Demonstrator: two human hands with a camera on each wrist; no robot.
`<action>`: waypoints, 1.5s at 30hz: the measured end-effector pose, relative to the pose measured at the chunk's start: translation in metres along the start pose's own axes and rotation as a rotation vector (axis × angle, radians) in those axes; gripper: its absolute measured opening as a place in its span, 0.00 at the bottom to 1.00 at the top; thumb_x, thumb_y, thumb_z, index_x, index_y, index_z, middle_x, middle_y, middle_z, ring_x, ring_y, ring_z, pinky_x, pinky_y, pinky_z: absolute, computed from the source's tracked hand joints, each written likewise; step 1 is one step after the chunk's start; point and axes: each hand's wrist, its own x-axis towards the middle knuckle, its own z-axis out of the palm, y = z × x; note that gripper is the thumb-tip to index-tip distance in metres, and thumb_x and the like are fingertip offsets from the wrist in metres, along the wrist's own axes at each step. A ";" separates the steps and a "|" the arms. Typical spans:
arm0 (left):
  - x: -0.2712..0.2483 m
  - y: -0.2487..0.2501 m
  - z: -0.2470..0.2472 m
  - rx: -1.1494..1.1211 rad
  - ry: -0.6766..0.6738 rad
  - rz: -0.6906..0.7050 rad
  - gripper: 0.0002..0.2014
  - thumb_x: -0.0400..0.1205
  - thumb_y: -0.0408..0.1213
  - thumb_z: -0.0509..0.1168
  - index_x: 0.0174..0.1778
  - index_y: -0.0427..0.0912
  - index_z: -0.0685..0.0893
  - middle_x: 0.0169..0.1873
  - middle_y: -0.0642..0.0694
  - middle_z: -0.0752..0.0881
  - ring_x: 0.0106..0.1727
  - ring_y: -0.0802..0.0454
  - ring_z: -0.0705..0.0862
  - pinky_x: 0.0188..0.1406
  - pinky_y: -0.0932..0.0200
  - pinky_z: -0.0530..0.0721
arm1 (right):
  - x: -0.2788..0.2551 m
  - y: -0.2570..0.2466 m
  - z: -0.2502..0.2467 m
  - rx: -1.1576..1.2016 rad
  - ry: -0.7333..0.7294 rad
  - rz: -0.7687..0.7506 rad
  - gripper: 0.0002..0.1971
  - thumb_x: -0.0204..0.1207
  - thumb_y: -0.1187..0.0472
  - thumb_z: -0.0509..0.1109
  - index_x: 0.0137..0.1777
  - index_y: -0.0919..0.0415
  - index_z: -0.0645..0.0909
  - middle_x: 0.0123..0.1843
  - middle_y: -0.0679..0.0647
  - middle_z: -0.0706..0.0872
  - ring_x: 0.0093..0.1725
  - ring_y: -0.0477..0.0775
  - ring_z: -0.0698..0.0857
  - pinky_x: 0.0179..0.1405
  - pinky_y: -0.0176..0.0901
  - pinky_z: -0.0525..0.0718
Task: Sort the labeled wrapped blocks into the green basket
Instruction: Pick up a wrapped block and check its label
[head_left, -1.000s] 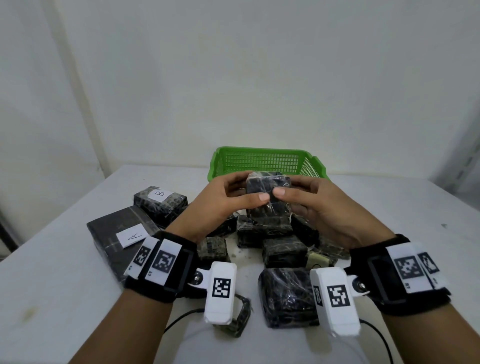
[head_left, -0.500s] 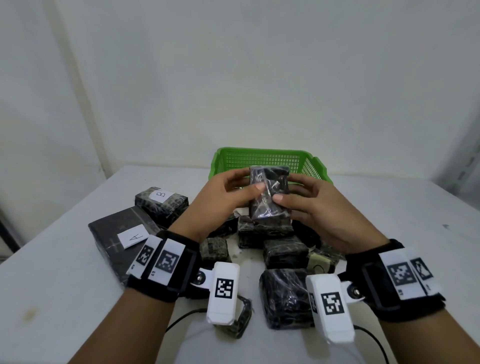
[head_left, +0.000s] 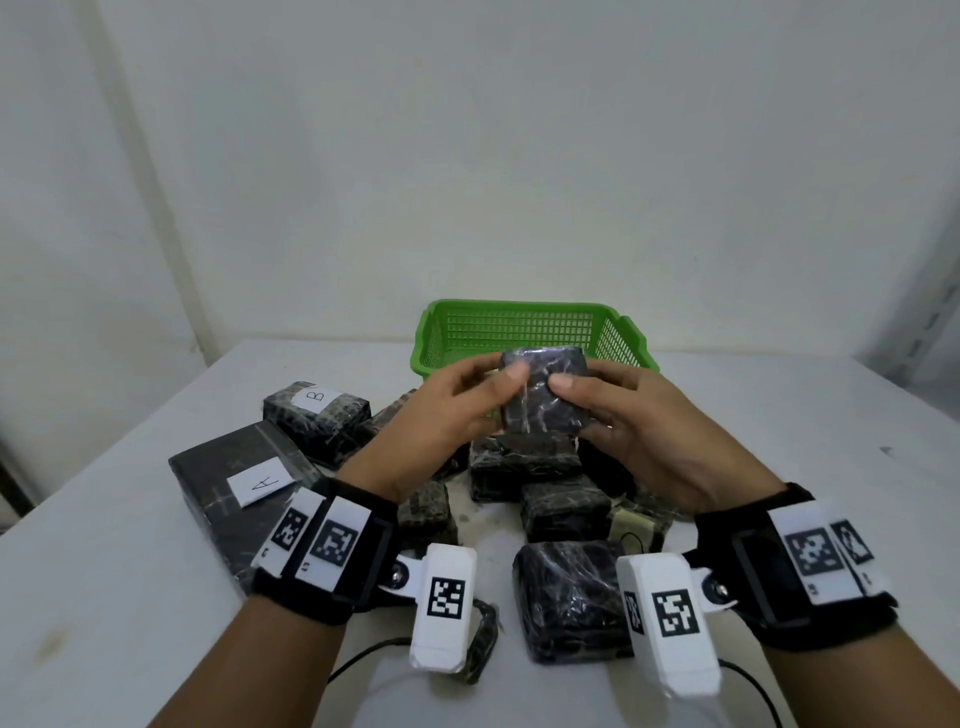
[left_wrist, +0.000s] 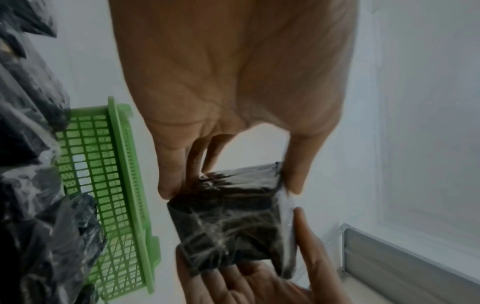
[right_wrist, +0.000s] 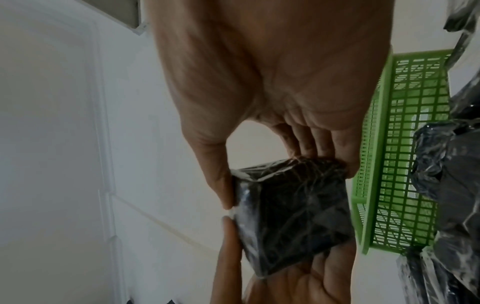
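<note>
Both hands hold one dark wrapped block (head_left: 543, 395) in the air, just in front of the green basket (head_left: 530, 332). My left hand (head_left: 457, 410) grips its left side, thumb on the near face. My right hand (head_left: 623, 415) grips its right side the same way. No label shows on the face turned to me. In the left wrist view the block (left_wrist: 231, 222) sits between my thumb and fingers, and the right wrist view shows the same block (right_wrist: 291, 214) pinched. The basket looks empty in the head view. Blocks labelled A (head_left: 244, 488) and B (head_left: 317, 415) lie on the table at the left.
A pile of several unlabelled wrapped blocks (head_left: 566, 509) lies under my hands, with a bigger one (head_left: 571, 597) nearest me. Cables (head_left: 363, 660) run across the white table's front. Bare table (head_left: 810, 415) stretches to the right of the basket.
The held block has been lifted slightly and turned in both hands, so a broader face now points toward me. Both hands stayed on it.
</note>
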 end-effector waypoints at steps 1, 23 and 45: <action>0.001 0.000 0.002 -0.012 0.017 -0.006 0.29 0.77 0.50 0.76 0.72 0.40 0.83 0.65 0.42 0.89 0.68 0.43 0.88 0.73 0.41 0.82 | 0.000 0.000 -0.001 -0.007 -0.013 -0.001 0.28 0.67 0.57 0.80 0.67 0.68 0.86 0.60 0.60 0.94 0.56 0.52 0.94 0.49 0.37 0.91; -0.001 0.000 -0.003 0.068 -0.005 0.055 0.40 0.70 0.34 0.82 0.79 0.41 0.76 0.68 0.52 0.88 0.71 0.57 0.85 0.68 0.62 0.84 | -0.005 0.004 -0.009 -0.094 -0.076 -0.027 0.26 0.68 0.63 0.85 0.67 0.61 0.87 0.64 0.58 0.94 0.68 0.59 0.91 0.70 0.49 0.88; 0.010 -0.004 -0.002 -0.103 0.096 0.044 0.15 0.77 0.41 0.76 0.56 0.37 0.91 0.57 0.38 0.92 0.53 0.45 0.93 0.45 0.56 0.92 | 0.016 0.000 0.012 0.273 0.207 0.085 0.04 0.84 0.68 0.71 0.54 0.67 0.86 0.55 0.65 0.87 0.55 0.59 0.88 0.48 0.46 0.94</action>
